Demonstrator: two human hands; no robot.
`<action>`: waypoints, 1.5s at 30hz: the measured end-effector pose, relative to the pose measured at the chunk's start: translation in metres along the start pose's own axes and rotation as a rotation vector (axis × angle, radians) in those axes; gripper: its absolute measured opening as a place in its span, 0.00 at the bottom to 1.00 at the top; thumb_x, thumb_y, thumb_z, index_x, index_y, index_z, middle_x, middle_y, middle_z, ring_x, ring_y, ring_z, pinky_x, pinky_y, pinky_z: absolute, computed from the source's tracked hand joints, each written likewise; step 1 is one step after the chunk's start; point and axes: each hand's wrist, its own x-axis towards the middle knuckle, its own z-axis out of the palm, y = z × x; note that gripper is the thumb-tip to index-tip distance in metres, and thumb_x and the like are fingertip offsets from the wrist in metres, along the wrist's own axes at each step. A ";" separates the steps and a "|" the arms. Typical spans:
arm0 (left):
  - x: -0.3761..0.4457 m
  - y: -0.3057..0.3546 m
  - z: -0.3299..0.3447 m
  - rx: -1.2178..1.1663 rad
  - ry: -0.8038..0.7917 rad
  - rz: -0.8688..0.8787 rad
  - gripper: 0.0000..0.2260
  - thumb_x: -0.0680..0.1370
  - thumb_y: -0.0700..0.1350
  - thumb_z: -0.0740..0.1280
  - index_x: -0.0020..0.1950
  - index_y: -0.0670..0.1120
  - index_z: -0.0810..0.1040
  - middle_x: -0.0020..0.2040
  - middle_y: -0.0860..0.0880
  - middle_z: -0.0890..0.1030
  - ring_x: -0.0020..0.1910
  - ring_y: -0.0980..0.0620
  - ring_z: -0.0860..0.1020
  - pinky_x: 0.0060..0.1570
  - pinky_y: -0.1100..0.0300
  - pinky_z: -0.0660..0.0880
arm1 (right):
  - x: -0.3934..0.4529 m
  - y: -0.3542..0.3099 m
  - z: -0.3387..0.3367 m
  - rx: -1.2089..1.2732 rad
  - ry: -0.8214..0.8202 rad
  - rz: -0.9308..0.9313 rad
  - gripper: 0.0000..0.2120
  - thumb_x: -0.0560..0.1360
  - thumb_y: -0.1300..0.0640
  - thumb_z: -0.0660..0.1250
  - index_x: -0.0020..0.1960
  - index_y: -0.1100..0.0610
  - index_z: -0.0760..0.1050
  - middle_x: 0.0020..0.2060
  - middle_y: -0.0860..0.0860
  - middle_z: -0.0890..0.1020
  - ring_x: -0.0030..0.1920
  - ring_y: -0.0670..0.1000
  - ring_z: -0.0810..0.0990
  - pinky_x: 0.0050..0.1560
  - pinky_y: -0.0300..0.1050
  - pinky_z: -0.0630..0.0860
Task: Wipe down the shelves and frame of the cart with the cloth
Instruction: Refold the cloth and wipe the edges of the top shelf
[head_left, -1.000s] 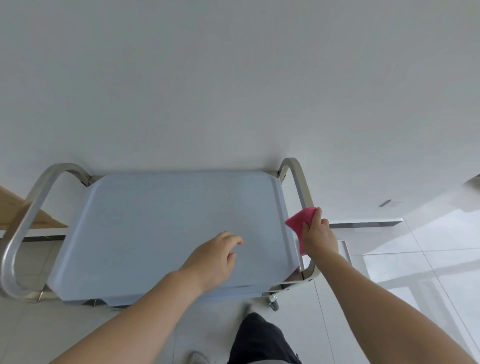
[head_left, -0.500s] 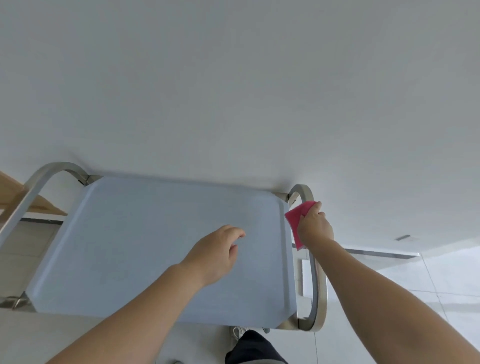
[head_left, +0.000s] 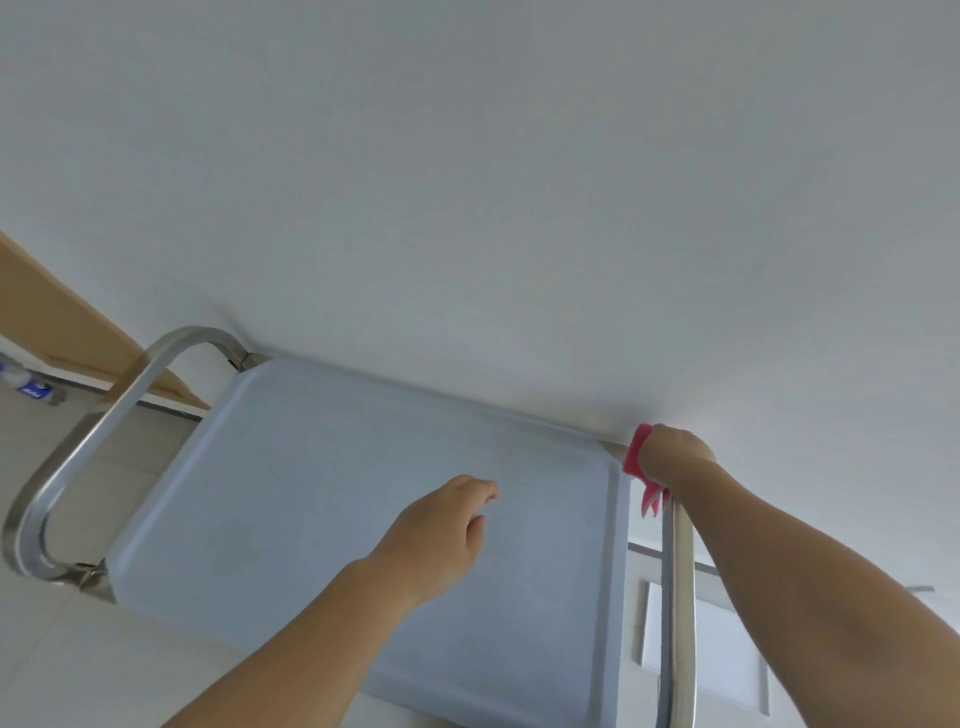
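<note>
Cart (head_left: 363, 519) stands pushed against a plain white wall (head_left: 519, 182) that fills most of the view, its far edge touching or just short of the wall. Pale tiled floor (head_left: 67, 665) shows below and to the left, and a light wooden panel (head_left: 57, 322) slants in at the far left, with a small blue-and-white item beneath it too blurred to identify. The top shelf (head_left: 337, 493) is a pale blue tray with a raised rim and rounded corners; nothing lies on it. A brushed-metal tube handle (head_left: 88, 447) loops around the left end, and a matching frame tube (head_left: 680, 597) runs along the right end toward the wall.

The left hand (head_left: 441, 535) hovers over the middle of the shelf, fingers loosely curled and apart from one another, holding nothing; whether the fingertips touch the surface cannot be told. The right hand (head_left: 672, 460) is closed around the far right corner of the frame, by the wall, with its fingers wrapped over the pink cloth (head_left: 636, 457). The cloth is bunched between palm and tube, a short pink tail hanging just below the hand.
</note>
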 end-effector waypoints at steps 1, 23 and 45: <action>0.001 -0.001 -0.001 0.002 0.011 -0.009 0.14 0.78 0.43 0.58 0.63 0.52 0.70 0.59 0.56 0.74 0.53 0.57 0.74 0.52 0.67 0.68 | 0.004 -0.003 -0.003 -0.049 -0.048 0.000 0.05 0.67 0.56 0.62 0.34 0.55 0.71 0.31 0.49 0.78 0.35 0.52 0.79 0.38 0.45 0.77; -0.024 -0.025 -0.054 0.014 0.044 0.096 0.14 0.79 0.43 0.58 0.64 0.50 0.70 0.61 0.54 0.74 0.53 0.56 0.75 0.55 0.61 0.71 | -0.107 -0.015 0.039 0.302 0.523 0.044 0.14 0.78 0.55 0.53 0.61 0.51 0.70 0.60 0.57 0.69 0.60 0.60 0.69 0.56 0.54 0.69; -0.221 -0.268 -0.218 -0.253 0.204 0.014 0.07 0.77 0.46 0.60 0.49 0.58 0.72 0.43 0.56 0.81 0.42 0.61 0.79 0.42 0.63 0.77 | -0.332 -0.438 0.058 0.753 -0.019 -0.798 0.29 0.74 0.64 0.56 0.73 0.46 0.59 0.63 0.42 0.73 0.47 0.39 0.79 0.52 0.35 0.71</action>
